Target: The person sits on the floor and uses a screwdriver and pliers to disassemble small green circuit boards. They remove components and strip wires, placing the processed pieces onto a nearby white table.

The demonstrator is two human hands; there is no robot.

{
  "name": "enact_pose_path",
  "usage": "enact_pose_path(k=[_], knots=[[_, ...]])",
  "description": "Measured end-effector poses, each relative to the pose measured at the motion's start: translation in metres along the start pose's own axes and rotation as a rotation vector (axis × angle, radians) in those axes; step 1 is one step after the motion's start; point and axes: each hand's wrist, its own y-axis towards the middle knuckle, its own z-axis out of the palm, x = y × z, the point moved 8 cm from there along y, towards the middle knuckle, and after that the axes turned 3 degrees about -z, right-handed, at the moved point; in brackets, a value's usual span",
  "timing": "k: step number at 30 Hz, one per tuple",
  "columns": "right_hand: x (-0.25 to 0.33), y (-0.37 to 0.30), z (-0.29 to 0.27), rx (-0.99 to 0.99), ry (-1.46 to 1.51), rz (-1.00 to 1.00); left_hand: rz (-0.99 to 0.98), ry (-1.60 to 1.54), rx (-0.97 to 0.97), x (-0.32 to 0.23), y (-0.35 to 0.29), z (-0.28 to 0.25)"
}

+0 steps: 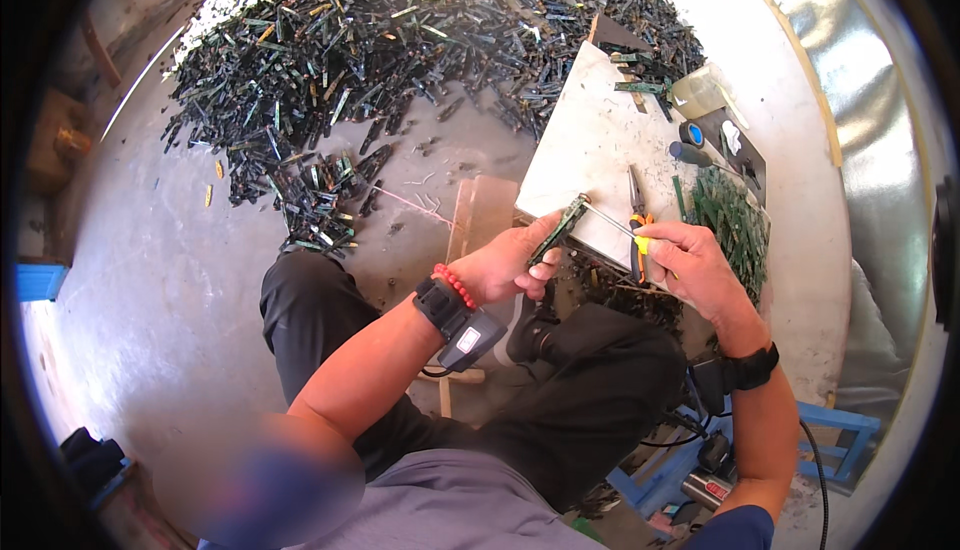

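Observation:
My left hand (505, 262) grips a narrow green circuit board strip (561, 228) between thumb and fingers, tilted with its upper end to the right. My right hand (702, 268) is closed on a screwdriver (612, 222) with a yellow handle. Its thin metal shaft points left, and the tip meets the strip's upper end; whether it sits in a screw is too small to tell. Just beside the right hand, pliers (634, 195) with black and orange handles lie on the white work board (572, 155), jaws pointing away from me.
A large heap of dark strips (400, 40) covers the floor ahead. On the work board's right are a pile of thin green boards (728, 220), a dark-handled tool (690, 154), a blue-centred roll (691, 133) and a clear container (698, 93). A blue frame (840, 440) stands lower right.

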Motion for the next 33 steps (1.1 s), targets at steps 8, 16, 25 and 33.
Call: enact_pose_path(k=[8, 16, 25, 33], knots=[[0.024, 0.004, -0.006, 0.049, -0.111, 0.093, -0.025, 0.012, 0.016, 0.002, -0.005, 0.003], [0.052, 0.02, -0.005, 0.144, -0.416, 0.025, -0.028, 0.03, -0.055, -0.001, -0.008, 0.009], [0.106, -0.011, 0.07, -0.092, -1.397, -0.569, -0.004, 0.025, -0.042, 0.003, -0.005, 0.004], [0.053, 0.003, -0.006, 0.071, -0.379, 0.092, -0.066, -0.036, 0.078, 0.01, 0.002, 0.008]])
